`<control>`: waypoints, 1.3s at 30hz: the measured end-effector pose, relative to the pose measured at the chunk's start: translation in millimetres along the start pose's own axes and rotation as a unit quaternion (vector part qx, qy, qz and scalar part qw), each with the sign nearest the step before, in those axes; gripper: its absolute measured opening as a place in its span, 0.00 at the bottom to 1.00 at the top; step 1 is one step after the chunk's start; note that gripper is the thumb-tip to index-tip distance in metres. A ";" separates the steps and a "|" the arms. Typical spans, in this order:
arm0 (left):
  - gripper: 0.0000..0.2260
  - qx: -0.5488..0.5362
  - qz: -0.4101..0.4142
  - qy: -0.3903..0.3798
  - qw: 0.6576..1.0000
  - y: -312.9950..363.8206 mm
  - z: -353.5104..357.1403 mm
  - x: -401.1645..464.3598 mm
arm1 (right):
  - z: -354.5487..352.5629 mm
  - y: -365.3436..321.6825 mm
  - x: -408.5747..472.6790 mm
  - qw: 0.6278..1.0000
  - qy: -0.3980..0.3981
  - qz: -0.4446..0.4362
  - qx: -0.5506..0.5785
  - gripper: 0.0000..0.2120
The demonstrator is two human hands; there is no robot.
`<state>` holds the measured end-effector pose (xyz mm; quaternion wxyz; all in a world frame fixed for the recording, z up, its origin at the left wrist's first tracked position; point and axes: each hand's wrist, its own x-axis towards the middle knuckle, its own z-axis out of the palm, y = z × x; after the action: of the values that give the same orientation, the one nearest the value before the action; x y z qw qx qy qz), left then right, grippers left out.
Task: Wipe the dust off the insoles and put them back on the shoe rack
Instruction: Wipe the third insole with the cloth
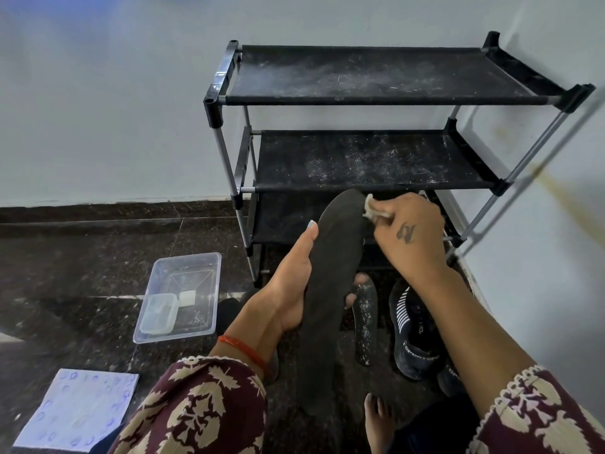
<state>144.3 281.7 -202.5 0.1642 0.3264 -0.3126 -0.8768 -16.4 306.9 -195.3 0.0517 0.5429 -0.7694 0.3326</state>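
My left hand (291, 286) grips a long dark insole (330, 276) around its middle, toe end tilted up toward the rack. My right hand (406, 234) presses a small whitish wipe (371, 209) against the insole's upper right edge. A second insole (365, 322), speckled with white dust, lies on the floor just right of the held one. The black shoe rack (376, 99) stands against the wall straight ahead, its top and middle fabric shelves dusty and bare.
A dark sports shoe (414, 335) lies on the floor right of the dusty insole. A clear plastic tray (183, 296) with a small lidded box sits to the left. A patterned white cloth (78, 407) lies at bottom left. My bare toes (376, 417) show at the bottom.
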 end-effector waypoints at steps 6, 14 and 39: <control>0.28 0.027 0.001 -0.010 1.000 -1.2 3.2 0.3 | 9.7 -21.6 -11.6 0.989 0.072 -0.102 0.073 0.11; 0.31 0.038 -0.003 -0.018 0.999 -2.8 3.6 -0.8 | 4.9 -16.3 -5.9 0.997 0.060 -0.046 0.032 0.09; 0.32 -0.017 0.013 0.006 1.000 2.9 -4.8 1.0 | 6.3 -28.2 -15.3 0.973 -0.105 -0.123 0.163 0.08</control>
<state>147.1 276.9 -203.9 0.1831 0.3245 -0.3007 -0.8779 16.1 310.3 -194.0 -0.0782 0.6663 -0.6331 0.3861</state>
